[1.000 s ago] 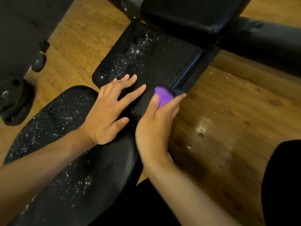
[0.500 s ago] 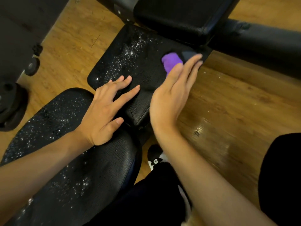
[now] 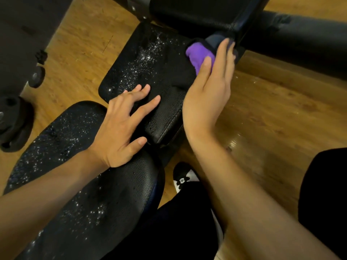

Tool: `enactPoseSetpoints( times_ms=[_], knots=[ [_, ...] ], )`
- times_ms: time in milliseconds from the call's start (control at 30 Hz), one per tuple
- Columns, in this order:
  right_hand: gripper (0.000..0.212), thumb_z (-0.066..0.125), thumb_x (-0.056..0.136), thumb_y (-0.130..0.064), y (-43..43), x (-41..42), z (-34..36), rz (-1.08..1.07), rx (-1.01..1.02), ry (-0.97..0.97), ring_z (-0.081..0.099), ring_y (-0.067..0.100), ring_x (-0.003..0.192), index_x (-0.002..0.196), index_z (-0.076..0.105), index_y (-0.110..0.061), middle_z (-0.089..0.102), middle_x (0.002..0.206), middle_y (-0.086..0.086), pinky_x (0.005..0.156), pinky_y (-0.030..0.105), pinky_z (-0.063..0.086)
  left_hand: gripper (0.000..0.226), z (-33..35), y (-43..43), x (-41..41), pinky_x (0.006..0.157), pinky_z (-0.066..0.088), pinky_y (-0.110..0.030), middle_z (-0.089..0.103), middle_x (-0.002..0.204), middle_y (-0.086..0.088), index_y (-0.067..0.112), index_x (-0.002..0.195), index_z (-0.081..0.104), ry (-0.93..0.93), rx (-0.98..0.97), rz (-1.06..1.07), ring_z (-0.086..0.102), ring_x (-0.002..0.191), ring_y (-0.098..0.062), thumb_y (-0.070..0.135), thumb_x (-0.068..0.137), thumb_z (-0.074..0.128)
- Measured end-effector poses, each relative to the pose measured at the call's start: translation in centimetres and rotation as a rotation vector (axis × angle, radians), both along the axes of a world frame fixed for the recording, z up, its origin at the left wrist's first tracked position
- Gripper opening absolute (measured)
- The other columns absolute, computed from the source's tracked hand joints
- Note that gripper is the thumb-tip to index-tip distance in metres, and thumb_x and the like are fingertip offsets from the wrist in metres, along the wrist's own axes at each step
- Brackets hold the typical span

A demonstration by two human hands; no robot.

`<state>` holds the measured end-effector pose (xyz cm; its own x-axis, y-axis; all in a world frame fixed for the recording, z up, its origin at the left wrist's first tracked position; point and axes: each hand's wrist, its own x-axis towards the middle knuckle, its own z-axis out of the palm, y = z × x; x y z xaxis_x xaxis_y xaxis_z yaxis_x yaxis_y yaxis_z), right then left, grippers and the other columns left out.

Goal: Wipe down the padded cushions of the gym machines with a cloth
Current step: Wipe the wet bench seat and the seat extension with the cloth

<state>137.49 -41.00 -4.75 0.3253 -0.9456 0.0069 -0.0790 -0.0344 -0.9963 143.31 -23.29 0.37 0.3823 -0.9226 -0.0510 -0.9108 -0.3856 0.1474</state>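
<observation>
Near cushion [image 3: 105, 194]: a long pad running from lower left toward centre, speckled with droplets [image 3: 62, 132] along its left side. The left hand [image 3: 120, 132] lies flat across the gap between this pad and the middle cushion [image 3: 165, 113]. Its fingers are spread wide and hold nothing. We read it as a brace.

The right hand [image 3: 208, 94] reaches along the middle cushion's right edge. The purple cloth [image 3: 197, 53] sits at that cushion's far right corner, close under the far cushion [image 3: 197, 12]. The thumb is laid on top and the fingers run straight along its far side. We judge the cloth pinched between them.

Key relation: on the middle cushion the droplets lie left of the cloth, in a band from the near left corner up to the far edge. The surface beside the cloth looks dull, with no sparkle. We judge the next stroke goes leftward across the pad. The right hand carries the cloth, but the left fingertips sit just beside the band's near end and may need to lift clear.
</observation>
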Motion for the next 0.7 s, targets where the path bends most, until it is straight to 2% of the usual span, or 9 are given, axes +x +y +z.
enactPoseSetpoints(
  times_ms=[100, 167, 200, 300, 333, 433, 533, 633, 700],
  knots=[
    [0.049, 0.040, 0.109, -0.014, 6.4, -3.6, 0.3, 0.167, -0.040, -0.014, 0.016, 0.033, 0.156, 0.155, 0.035, 0.000, 0.023, 0.166, 0.018, 0.126, 0.032, 0.020, 0.095, -0.1, 0.2, 0.1, 0.118, 0.024, -0.060, 0.031, 0.165, -0.019, 0.007, 0.155, 0.044, -0.011, 0.014, -0.008, 0.025, 0.156, -0.035, 0.075, 0.099, 0.008],
    [0.050, 0.038, 0.109, -0.017, 6.8, -4.0, -0.2, 0.227, -0.114, -0.014, 0.010, 0.036, 0.157, 0.155, 0.033, 0.002, 0.018, 0.167, 0.020, 0.127, 0.043, 0.020, 0.095, -0.1, 0.1, 0.0, 0.118, 0.025, -0.060, 0.031, 0.164, -0.020, 0.006, 0.153, 0.046, -0.012, 0.011, -0.011, 0.025, 0.155, -0.036, 0.074, 0.100, 0.008],
    [0.050, 0.038, 0.108, -0.017, 5.2, -3.1, -0.7, 0.205, -0.115, -0.015, 0.012, 0.038, 0.156, 0.155, 0.034, 0.002, 0.019, 0.166, 0.021, 0.127, 0.042, 0.020, 0.095, -0.1, 0.1, 0.0, 0.118, 0.025, -0.060, 0.032, 0.164, -0.020, 0.006, 0.155, 0.044, -0.010, 0.009, -0.006, 0.025, 0.155, -0.036, 0.075, 0.099, 0.008],
    [0.053, 0.039, 0.108, -0.019, 0.3, -0.5, 0.0, 0.109, -0.007, 0.064, 0.017, 0.034, 0.155, 0.157, 0.029, -0.001, 0.022, 0.167, 0.018, 0.120, 0.012, 0.013, 0.095, -0.1, 0.0, -0.2, 0.118, 0.025, -0.060, 0.033, 0.163, -0.018, 0.008, 0.157, 0.041, -0.012, 0.004, 0.001, 0.026, 0.155, -0.035, 0.075, 0.099, 0.007],
    [0.055, 0.040, 0.109, -0.019, 0.4, -0.4, 0.2, 0.104, 0.007, 0.058, 0.016, 0.033, 0.156, 0.158, 0.025, 0.000, 0.020, 0.167, 0.018, 0.118, 0.009, 0.011, 0.095, -0.1, 0.0, -0.2, 0.118, 0.025, -0.061, 0.033, 0.163, -0.018, 0.008, 0.157, 0.041, -0.015, 0.006, 0.001, 0.026, 0.155, -0.035, 0.075, 0.099, 0.007],
    [0.059, 0.040, 0.109, -0.017, 6.0, -3.7, -0.2, 0.225, 0.004, -0.011, 0.006, 0.032, 0.158, 0.159, 0.015, 0.003, 0.006, 0.169, 0.021, 0.127, 0.031, 0.013, 0.095, -0.1, 0.0, 0.0, 0.117, 0.025, -0.063, 0.032, 0.164, -0.020, 0.008, 0.156, 0.042, -0.014, 0.009, -0.008, 0.026, 0.155, -0.036, 0.075, 0.099, 0.008],
    [0.066, 0.038, 0.109, -0.021, 10.3, -6.5, -0.4, 0.412, 0.108, -0.043, -0.008, 0.025, 0.158, 0.160, 0.001, 0.000, -0.012, 0.169, 0.017, 0.126, 0.025, 0.004, 0.097, 0.0, 0.1, 0.0, 0.117, 0.025, -0.062, 0.032, 0.163, -0.021, 0.006, 0.156, 0.042, -0.004, -0.005, 0.012, 0.026, 0.155, -0.037, 0.076, 0.099, 0.007],
    [0.067, 0.041, 0.109, -0.019, 7.7, -4.5, -0.2, 0.321, 0.164, -0.056, -0.005, 0.028, 0.158, 0.159, 0.002, 0.003, -0.010, 0.168, 0.021, 0.126, 0.023, 0.003, 0.097, 0.0, 0.0, -0.2, 0.117, 0.025, -0.062, 0.032, 0.163, -0.021, 0.006, 0.155, 0.043, -0.005, -0.002, 0.005, 0.026, 0.154, -0.037, 0.076, 0.099, 0.007],
    [0.068, 0.044, 0.108, -0.018, 6.1, -3.4, -0.3, 0.235, 0.194, -0.066, 0.000, 0.026, 0.158, 0.159, 0.005, 0.004, -0.003, 0.168, 0.023, 0.122, 0.016, 0.005, 0.097, 0.1, 0.1, -0.2, 0.118, 0.025, -0.061, 0.033, 0.163, -0.019, 0.007, 0.155, 0.043, -0.003, -0.003, 0.013, 0.026, 0.155, -0.035, 0.076, 0.099, 0.006]
  ],
)
